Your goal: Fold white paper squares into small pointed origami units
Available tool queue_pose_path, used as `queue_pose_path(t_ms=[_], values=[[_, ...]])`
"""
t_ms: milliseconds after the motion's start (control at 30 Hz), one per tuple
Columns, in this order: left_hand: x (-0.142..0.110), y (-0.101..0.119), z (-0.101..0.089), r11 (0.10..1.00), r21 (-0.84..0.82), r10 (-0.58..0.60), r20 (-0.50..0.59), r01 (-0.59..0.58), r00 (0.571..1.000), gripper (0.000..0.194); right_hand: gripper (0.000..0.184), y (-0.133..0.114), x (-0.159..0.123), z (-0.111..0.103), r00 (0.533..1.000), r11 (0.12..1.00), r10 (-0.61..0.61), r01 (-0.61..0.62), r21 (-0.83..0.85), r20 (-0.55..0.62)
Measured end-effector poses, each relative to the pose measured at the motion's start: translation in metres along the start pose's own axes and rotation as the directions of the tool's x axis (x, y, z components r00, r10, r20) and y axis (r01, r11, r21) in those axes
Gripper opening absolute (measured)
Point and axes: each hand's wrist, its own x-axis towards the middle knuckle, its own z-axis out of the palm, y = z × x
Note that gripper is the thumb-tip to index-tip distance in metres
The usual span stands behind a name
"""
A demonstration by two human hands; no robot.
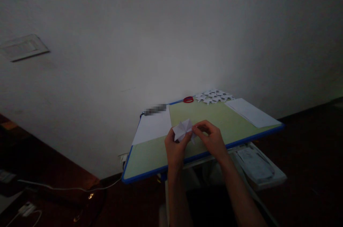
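Note:
A small piece of folded white paper (183, 128), creased with pointed corners, is held up above the near part of the green desk top (150, 159). My left hand (175, 146) grips it from the left and below, with the thumb across its lower edge. At its right side, my right hand (210, 136) pinches an edge of the same paper between thumb and fingertips. Fingers cover parts of the paper, so its full shape cannot be made out.
Red-handled scissors (188, 99) lie at the desk's back edge, beside a cluster of several small folded paper pieces (214, 96). White sheets (252, 112) rest on the right. Another white sheet (152, 127) lies on the left, with a blurred-out object (155, 109) behind it. A wall (160, 41) stands behind.

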Motion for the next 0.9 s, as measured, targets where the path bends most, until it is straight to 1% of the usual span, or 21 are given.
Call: queue_pose_path(t_ms=[300, 500, 667, 900], values=[[0.0018, -0.0091, -0.0016, 0.999, -0.045, -0.018, -0.011, 0.018, 1.000, 0.041, 0.017, -0.0001, -0.0010, -0.0010, 1.000, 1.000, 0.008, -0.008, 0.015, 0.016], [0.0017, -0.0089, -0.0016, 0.998, -0.055, -0.031, -0.033, 0.029, 0.999, 0.046, 0.016, 0.0000, -0.0024, -0.0018, 1.000, 1.000, 0.018, -0.018, 0.026, 0.024], [0.0001, -0.0080, -0.0029, 0.996, -0.075, -0.041, 0.031, 0.044, 0.999, 0.048, 0.017, 0.0013, -0.0025, -0.0015, 1.000, 1.000, 0.000, 0.000, -0.002, -0.005], [-0.0003, -0.0094, -0.0030, 0.997, -0.071, -0.013, 0.008, 0.013, 1.000, 0.045, 0.018, 0.0029, -0.0025, -0.0004, 1.000, 1.000, -0.013, 0.013, 0.000, 0.002]])
